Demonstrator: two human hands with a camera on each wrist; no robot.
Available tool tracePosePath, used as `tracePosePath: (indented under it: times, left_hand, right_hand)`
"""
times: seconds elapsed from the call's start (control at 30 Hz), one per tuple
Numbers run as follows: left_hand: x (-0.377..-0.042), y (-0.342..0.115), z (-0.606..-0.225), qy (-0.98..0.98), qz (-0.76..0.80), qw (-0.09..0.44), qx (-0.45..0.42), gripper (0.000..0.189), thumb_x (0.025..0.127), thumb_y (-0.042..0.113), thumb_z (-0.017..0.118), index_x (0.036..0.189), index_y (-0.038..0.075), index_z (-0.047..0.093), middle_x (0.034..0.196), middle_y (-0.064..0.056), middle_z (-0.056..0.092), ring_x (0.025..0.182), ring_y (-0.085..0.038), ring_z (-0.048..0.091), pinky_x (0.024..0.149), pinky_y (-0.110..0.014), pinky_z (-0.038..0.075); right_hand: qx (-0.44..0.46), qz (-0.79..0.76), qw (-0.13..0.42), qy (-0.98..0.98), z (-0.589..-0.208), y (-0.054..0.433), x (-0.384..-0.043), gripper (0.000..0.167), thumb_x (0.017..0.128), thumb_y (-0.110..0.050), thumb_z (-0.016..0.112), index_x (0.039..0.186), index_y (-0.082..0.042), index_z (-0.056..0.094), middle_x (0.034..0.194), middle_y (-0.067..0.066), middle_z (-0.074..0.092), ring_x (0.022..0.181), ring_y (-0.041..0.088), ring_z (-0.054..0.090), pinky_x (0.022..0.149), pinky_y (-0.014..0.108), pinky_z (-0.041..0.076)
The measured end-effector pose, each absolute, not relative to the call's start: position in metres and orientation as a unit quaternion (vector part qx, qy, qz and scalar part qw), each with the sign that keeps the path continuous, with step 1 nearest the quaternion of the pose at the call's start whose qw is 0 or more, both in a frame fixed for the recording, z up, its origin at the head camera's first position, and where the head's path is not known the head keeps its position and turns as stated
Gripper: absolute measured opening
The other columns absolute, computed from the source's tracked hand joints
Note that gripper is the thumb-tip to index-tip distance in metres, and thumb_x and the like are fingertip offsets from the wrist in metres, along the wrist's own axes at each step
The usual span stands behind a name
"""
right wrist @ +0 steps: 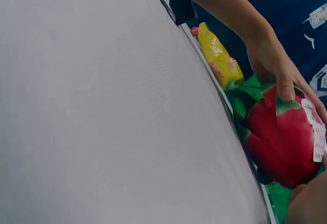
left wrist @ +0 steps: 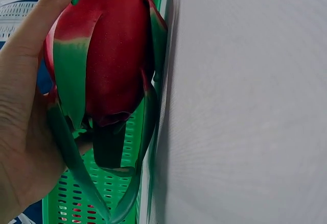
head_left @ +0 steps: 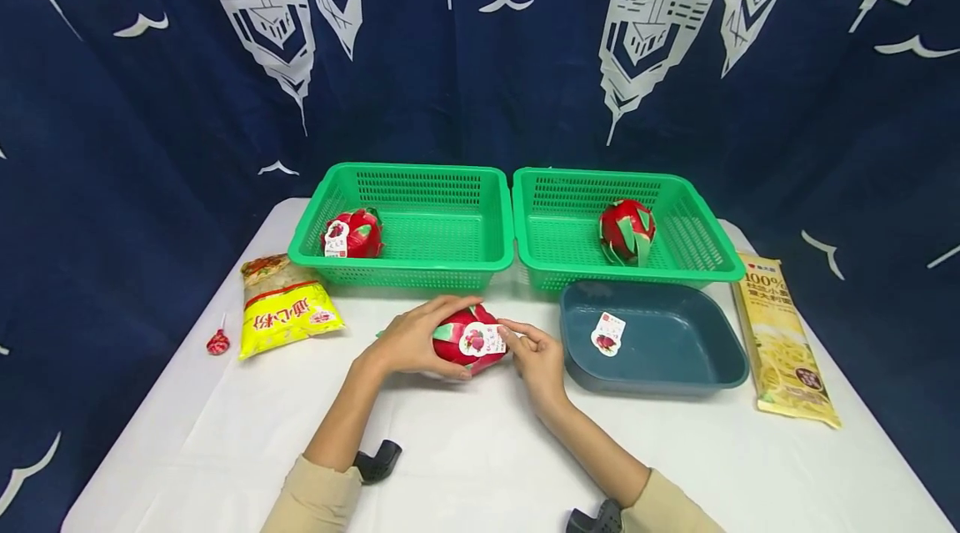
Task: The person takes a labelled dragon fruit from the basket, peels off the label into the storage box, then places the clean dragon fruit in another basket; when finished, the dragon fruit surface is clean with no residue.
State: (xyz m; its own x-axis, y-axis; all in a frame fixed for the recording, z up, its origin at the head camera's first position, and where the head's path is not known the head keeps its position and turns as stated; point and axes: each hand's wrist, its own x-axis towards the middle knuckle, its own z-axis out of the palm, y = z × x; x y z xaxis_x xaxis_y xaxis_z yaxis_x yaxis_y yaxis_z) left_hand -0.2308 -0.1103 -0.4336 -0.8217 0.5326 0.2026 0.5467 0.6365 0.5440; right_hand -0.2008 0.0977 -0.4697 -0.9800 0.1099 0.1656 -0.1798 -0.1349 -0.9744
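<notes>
My left hand (head_left: 414, 341) grips a red dragon fruit (head_left: 453, 329) with green leaf tips, just in front of the green baskets. In the left wrist view the thumb side wraps the fruit (left wrist: 115, 66), its long green leaves hanging free. A white sticker (head_left: 474, 340) with a fruit picture lies across the fruit's side. At that sticker's right edge, my right hand (head_left: 543, 364) pinches with thumb and forefinger. The right wrist view shows the sticker (right wrist: 316, 132) on the fruit, with only part of the right hand (right wrist: 309, 201) in the corner.
Dragon fruits lie in the left green basket (head_left: 420, 266) and the right one (head_left: 555, 258); the left fruit (head_left: 363, 234) bears a sticker. The blue-grey tub (head_left: 675, 341) holds a sticker (head_left: 607, 334). Around them lie a pasta bag (head_left: 288, 312), lollipop (head_left: 217, 342) and noodle pack (head_left: 787, 341).
</notes>
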Motion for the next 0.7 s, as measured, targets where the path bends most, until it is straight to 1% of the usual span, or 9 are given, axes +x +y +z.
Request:
tracePosePath:
  times: [0.1, 0.27, 0.4, 0.47, 0.57, 0.63, 0.67, 0.7]
  left_hand:
    - [-0.231, -0.11, -0.433, -0.905, -0.304, 0.01, -0.296, 0.094, 0.056, 0.061, 0.078, 0.137, 0.05, 0.031, 0.13, 0.015, 0.043, 0.109, -0.009, 0.046, 0.078, -0.039, 0.047]
    - [-0.233, -0.109, -0.434, -0.905, -0.304, 0.016, -0.296, 0.094, 0.056, 0.061, 0.078, 0.137, 0.051, 0.031, 0.13, 0.016, 0.043, 0.108, -0.009, 0.046, 0.077, -0.038, 0.047]
    - [-0.235, -0.109, -0.436, -0.905, -0.308, 0.017, -0.295, 0.093, 0.056, 0.063, 0.077, 0.136, 0.052, 0.031, 0.129, 0.015, 0.044, 0.107, -0.008, 0.046, 0.077, -0.037, 0.047]
    - [-0.236, -0.108, -0.436, -0.904, -0.31, 0.015, -0.294, 0.093, 0.056, 0.063, 0.077, 0.136, 0.051, 0.032, 0.129, 0.015, 0.044, 0.107, -0.009, 0.047, 0.077, -0.037, 0.047]
    - [-0.236, -0.108, -0.436, -0.902, -0.318, 0.012, -0.292, 0.092, 0.056, 0.061, 0.078, 0.136, 0.048, 0.034, 0.128, 0.014, 0.044, 0.108, -0.011, 0.048, 0.078, -0.039, 0.047]
    - [-0.236, -0.108, -0.436, -0.902, -0.319, 0.01, -0.291, 0.092, 0.056, 0.061, 0.078, 0.136, 0.048, 0.034, 0.128, 0.015, 0.044, 0.109, -0.012, 0.047, 0.079, -0.039, 0.048]
    - [-0.235, -0.108, -0.436, -0.903, -0.317, 0.009, -0.29, 0.092, 0.056, 0.061, 0.078, 0.135, 0.05, 0.033, 0.128, 0.016, 0.043, 0.11, -0.012, 0.046, 0.079, -0.039, 0.048]
    - [-0.235, -0.108, -0.436, -0.902, -0.32, 0.008, -0.291, 0.092, 0.056, 0.062, 0.077, 0.136, 0.049, 0.033, 0.128, 0.016, 0.043, 0.111, -0.013, 0.046, 0.079, -0.039, 0.048]
  right_hand:
    - [0.028, 0.772, 0.086, -0.629, -0.469, 0.099, -0.201, 0.025, 0.085, -0.011, 0.067, 0.098, 0.01, 0.065, 0.043, -0.007, 0.029, 0.038, 0.003, 0.023, 0.039, 0.02, 0.016]
    - [0.025, 0.773, 0.069, -0.63, -0.462, 0.102, -0.197, 0.024, 0.086, -0.011, 0.065, 0.097, 0.01, 0.063, 0.045, -0.007, 0.028, 0.04, 0.003, 0.022, 0.04, 0.02, 0.015]
    - [0.046, 0.758, 0.059, -0.648, -0.453, 0.106, -0.187, 0.024, 0.086, -0.011, 0.066, 0.094, 0.011, 0.063, 0.047, -0.007, 0.027, 0.042, 0.003, 0.023, 0.042, 0.02, 0.017]
    - [0.076, 0.753, 0.058, -0.652, -0.445, 0.11, -0.18, 0.022, 0.087, -0.007, 0.064, 0.093, 0.013, 0.061, 0.048, -0.006, 0.026, 0.044, 0.004, 0.024, 0.043, 0.021, 0.017]
    - [0.13, 0.738, 0.068, -0.659, -0.424, 0.126, -0.171, 0.017, 0.087, 0.0, 0.06, 0.09, 0.016, 0.059, 0.049, -0.004, 0.027, 0.047, 0.005, 0.025, 0.043, 0.025, 0.017]
    - [0.168, 0.717, 0.089, -0.671, -0.406, 0.145, -0.167, 0.012, 0.086, 0.005, 0.059, 0.089, 0.016, 0.06, 0.05, -0.004, 0.029, 0.048, 0.004, 0.026, 0.042, 0.027, 0.016]
    - [0.179, 0.704, 0.098, -0.68, -0.396, 0.156, -0.166, 0.01, 0.086, 0.005, 0.059, 0.088, 0.015, 0.06, 0.051, -0.005, 0.031, 0.048, 0.004, 0.027, 0.041, 0.028, 0.016]
    - [0.186, 0.689, 0.107, -0.692, -0.386, 0.169, -0.166, 0.008, 0.085, 0.006, 0.059, 0.088, 0.014, 0.061, 0.051, -0.005, 0.033, 0.048, 0.004, 0.026, 0.04, 0.028, 0.016]
